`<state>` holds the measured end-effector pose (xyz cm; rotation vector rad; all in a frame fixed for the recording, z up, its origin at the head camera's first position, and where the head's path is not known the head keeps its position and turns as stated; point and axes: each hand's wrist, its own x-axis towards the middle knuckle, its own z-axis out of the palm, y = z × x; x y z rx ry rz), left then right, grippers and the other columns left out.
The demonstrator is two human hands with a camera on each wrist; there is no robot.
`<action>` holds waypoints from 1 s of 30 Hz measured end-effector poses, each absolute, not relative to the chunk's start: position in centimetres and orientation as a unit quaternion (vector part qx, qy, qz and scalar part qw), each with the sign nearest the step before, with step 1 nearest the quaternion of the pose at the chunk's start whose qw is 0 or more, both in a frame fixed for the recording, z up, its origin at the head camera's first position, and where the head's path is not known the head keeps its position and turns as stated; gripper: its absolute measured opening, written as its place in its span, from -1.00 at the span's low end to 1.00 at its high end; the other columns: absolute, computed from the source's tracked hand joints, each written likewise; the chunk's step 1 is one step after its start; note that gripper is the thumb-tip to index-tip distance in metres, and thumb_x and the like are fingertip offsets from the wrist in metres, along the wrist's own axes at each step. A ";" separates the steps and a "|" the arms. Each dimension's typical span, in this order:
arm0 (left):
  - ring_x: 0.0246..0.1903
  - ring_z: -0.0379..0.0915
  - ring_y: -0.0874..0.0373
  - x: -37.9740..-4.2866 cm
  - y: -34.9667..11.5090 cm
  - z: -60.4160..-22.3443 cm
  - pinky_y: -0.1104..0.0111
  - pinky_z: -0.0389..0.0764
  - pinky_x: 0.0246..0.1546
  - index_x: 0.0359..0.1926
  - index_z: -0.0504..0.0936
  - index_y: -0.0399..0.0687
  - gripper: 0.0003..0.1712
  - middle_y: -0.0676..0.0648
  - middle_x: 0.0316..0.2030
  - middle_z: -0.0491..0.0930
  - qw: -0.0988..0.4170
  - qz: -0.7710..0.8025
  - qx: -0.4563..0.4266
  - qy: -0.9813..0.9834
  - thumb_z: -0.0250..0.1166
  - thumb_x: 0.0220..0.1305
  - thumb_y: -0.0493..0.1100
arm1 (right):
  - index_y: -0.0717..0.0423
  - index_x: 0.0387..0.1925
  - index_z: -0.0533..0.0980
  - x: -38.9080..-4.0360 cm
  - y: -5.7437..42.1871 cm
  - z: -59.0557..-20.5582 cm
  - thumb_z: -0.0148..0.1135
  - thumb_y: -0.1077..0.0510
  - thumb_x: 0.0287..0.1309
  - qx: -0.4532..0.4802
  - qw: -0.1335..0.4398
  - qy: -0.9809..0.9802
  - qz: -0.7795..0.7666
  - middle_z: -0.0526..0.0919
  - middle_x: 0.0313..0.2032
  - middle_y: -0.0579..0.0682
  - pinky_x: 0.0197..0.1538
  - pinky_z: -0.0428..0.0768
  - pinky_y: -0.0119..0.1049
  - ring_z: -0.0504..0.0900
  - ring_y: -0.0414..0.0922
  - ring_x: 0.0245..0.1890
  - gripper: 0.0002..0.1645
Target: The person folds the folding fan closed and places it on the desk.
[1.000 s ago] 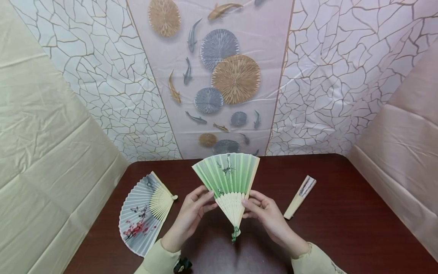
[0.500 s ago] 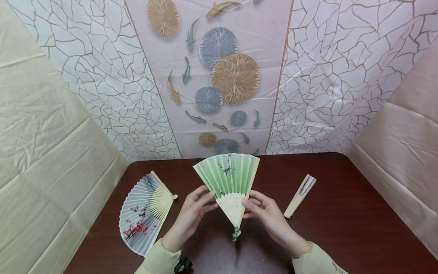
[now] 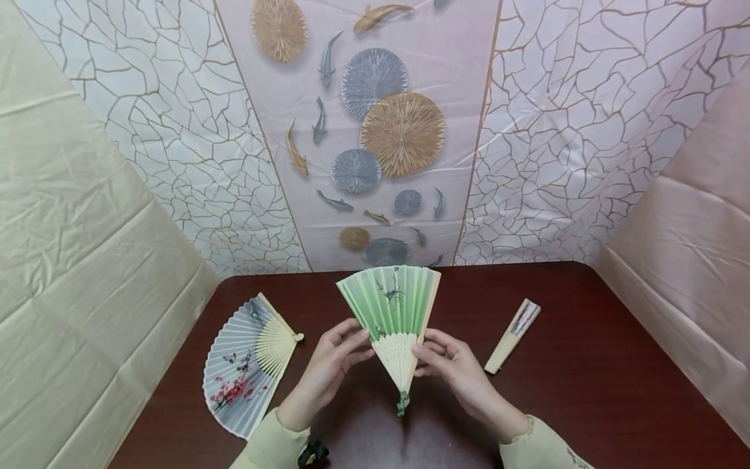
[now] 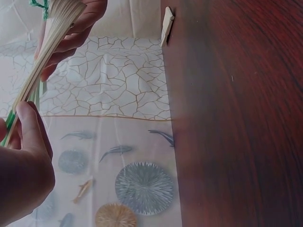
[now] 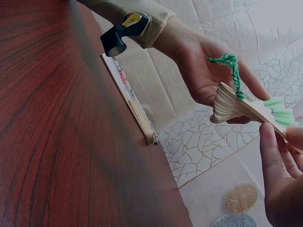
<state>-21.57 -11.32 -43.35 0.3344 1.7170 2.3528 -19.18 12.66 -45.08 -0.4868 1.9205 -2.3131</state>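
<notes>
A partly spread green folding fan (image 3: pixel 394 303) is held up in the head view, its pale ribs meeting at the bottom, where a green cord (image 3: pixel 402 402) hangs. My left hand (image 3: pixel 328 365) pinches its left edge between thumb and fingers. At the opposite edge, my right hand (image 3: pixel 457 368) grips the outer rib with the thumb in front. Seen from the left wrist, the ribs (image 4: pixel 52 38) are edge-on between both hands. The right wrist view shows the stacked rib ends (image 5: pixel 227 104) and the twisted green cord (image 5: pixel 235 75).
A grey folding fan (image 3: pixel 243 371) with red blossoms lies spread on the dark red table (image 3: pixel 586 391) at left. A closed folding fan (image 3: pixel 513 337) lies at right. Patterned cloth (image 3: pixel 375 215) hangs behind the table. A black device (image 5: pixel 124 34) is strapped to the left wrist.
The green fan's spread has narrowed a little, its left edge moving right and its right edge slightly left. It has also dipped slightly. Both hands keep their hold.
</notes>
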 end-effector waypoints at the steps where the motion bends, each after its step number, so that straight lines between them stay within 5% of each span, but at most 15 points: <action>1: -0.15 0.59 0.13 -21.5 -11.3 -43.3 0.19 0.69 0.00 -0.07 0.59 -0.16 -0.86 -0.07 -0.21 0.59 0.105 0.798 0.112 0.583 0.27 0.41 -0.24 | 0.54 0.20 0.36 -19.2 12.6 -45.1 0.21 0.29 0.38 -0.161 0.048 0.630 -0.758 0.75 -0.18 -0.02 -0.14 0.74 -0.19 0.71 -0.15 -0.22 -0.51; 30: -0.22 0.60 0.16 -21.5 -11.0 -43.7 0.25 0.69 -0.10 0.02 0.56 -0.16 -0.82 -0.03 -0.20 0.61 0.130 0.776 0.171 0.593 0.23 0.44 -0.27 | 0.55 0.18 0.40 -18.8 12.1 -45.3 0.24 0.28 0.36 -0.168 0.074 0.634 -0.751 0.73 -0.12 0.05 -0.14 0.75 -0.09 0.73 -0.14 -0.21 -0.51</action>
